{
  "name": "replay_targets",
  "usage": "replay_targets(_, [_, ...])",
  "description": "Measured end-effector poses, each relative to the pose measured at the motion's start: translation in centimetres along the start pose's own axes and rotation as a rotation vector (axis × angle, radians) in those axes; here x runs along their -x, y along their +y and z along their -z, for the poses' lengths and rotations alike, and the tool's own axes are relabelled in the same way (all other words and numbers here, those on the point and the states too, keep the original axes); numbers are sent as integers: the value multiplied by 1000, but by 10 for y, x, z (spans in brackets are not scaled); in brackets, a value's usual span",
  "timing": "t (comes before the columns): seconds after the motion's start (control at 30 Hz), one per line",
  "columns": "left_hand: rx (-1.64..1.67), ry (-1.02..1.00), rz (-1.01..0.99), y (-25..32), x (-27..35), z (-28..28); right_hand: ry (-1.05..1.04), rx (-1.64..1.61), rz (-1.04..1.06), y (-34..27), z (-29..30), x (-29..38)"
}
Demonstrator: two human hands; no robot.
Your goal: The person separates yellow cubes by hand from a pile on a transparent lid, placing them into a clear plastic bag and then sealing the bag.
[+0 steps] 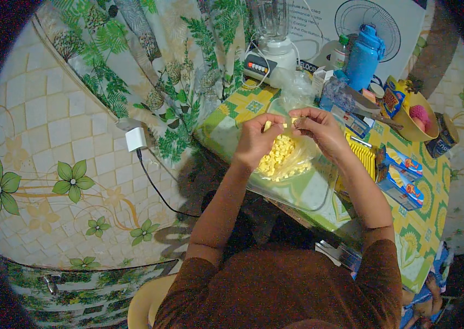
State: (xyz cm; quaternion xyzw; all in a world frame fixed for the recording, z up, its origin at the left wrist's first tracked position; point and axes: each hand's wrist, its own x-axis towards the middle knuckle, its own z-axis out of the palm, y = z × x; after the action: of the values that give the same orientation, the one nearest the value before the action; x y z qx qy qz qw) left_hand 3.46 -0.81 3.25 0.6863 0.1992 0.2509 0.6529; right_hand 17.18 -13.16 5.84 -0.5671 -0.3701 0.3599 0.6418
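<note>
Pinched between the thumb and fingers of my left hand (257, 135) is a yellow stick (268, 125), its far end showing past the fingertips. My right hand (318, 130) pinches a small yellow piece (294, 121) just across from it. Both hands are raised close together, fingertips a short gap apart. Below them lies a heap of small yellow cubes (281, 151), possibly cheese, on a clear plastic bag (304, 153). The bag rests in a clear shallow tray (320, 203) at the table's near edge. My hands partly cover the heap.
A blender (275, 55) stands at the back, near a blue bottle (364, 57). To the right are a yellow bowl (429, 130) with items in it, a dark jar (442, 137), two blue-and-yellow boxes (400, 187) and a ridged yellow object (361, 154). A charger (135, 140) is plugged in at left.
</note>
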Motion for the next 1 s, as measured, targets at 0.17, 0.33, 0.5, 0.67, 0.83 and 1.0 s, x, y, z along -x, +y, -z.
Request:
replay_targets(0.17, [-146, 31, -194, -19, -9, -1, -2, 31, 28, 2, 1, -3])
replay_targets(0.33, [-177, 27, -97, -13, -7, -4, -28, 15, 71, 7, 5, -6])
replay_targets(0.5, [-6, 50, -67, 9, 3, -10, -12, 52, 44, 4, 4, -4])
replay_targets(0.67, [26, 16, -77, 12, 6, -7, -30, -38, -10, 2, 2, -1])
replay_targets(0.83, [91, 7, -90, 4, 5, -5, -48, -97, -67, -2, -2, 1])
replay_targets(1.0, [137, -37, -53, 3, 3, -1, -23, -169, -112, -6, -4, 3])
